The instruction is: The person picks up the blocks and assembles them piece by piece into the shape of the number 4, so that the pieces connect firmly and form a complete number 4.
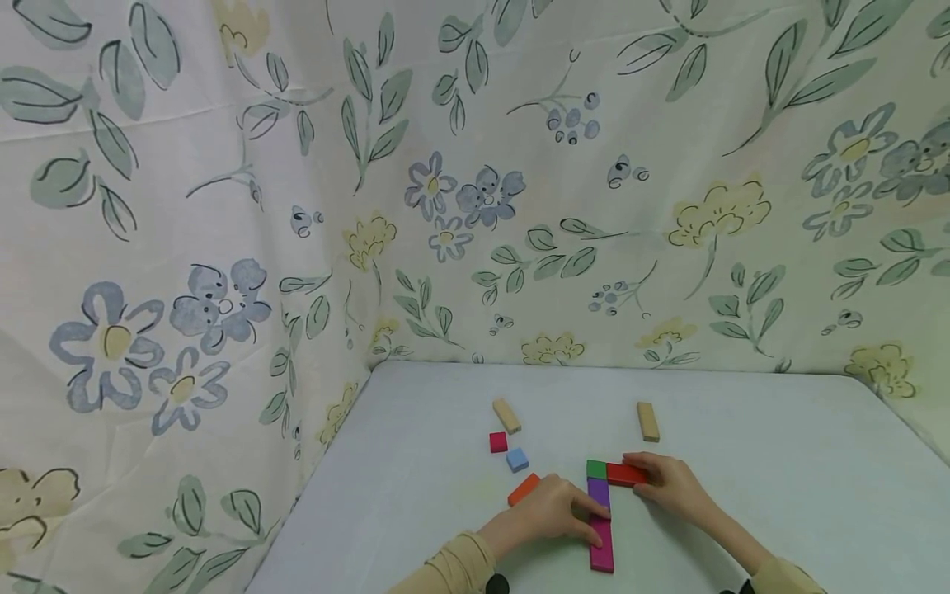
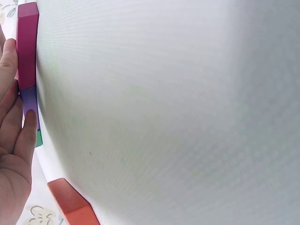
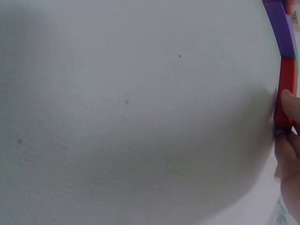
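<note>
Wooden blocks lie end to end in an L on the white table. A green block [image 1: 597,469] forms its corner, with a purple block [image 1: 598,492] and a magenta block [image 1: 602,558] running toward me. A red block [image 1: 627,474] extends right from the green one. My left hand [image 1: 552,510] holds the magenta block near its joint with the purple one; one fingertip [image 2: 30,116] touches the purple block's side. My right hand [image 1: 674,487] pinches the red block at its right end, thumb [image 3: 289,102] on its near side.
Left of the L lie an orange block [image 1: 524,489], a blue cube [image 1: 517,459], a crimson cube [image 1: 498,443] and a natural wood block [image 1: 507,416]. Another wood block [image 1: 648,421] lies beyond my right hand. Floral cloth [image 1: 549,272] hangs behind the table [image 1: 779,445].
</note>
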Tool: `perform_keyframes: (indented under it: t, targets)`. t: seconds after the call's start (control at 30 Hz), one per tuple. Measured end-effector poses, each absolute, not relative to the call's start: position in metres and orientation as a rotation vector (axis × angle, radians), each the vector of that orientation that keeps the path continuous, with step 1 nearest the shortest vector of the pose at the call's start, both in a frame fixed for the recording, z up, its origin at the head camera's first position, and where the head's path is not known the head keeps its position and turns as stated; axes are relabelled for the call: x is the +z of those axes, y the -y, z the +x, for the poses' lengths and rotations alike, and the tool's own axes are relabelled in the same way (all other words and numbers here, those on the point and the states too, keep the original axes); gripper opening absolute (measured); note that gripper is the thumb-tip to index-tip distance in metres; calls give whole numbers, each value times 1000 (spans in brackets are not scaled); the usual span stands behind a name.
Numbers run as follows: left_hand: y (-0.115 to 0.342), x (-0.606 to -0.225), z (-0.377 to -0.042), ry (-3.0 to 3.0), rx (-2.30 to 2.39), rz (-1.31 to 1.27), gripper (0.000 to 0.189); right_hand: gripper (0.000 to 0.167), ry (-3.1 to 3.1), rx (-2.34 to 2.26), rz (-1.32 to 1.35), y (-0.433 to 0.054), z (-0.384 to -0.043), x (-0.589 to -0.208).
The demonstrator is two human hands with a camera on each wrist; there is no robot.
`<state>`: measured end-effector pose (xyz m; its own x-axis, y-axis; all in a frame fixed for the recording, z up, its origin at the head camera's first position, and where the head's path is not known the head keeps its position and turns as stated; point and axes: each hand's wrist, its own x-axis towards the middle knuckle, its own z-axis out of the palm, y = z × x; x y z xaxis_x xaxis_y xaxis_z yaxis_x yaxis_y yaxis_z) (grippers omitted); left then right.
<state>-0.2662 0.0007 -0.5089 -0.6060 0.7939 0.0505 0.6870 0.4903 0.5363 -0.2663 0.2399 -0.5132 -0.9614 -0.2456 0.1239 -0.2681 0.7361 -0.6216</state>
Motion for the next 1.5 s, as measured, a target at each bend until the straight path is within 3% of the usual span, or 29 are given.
perform_keyframes:
  t: [0.77, 1.5]
  targets:
    - [-2, -512, -264, -2524, 780, 1288, 37, 45, 2860, 1101, 446, -245, -262, -517]
    - [0, -509, -265, -2522, 782, 1271, 37, 44, 2790, 1241, 547, -252, -258, -494]
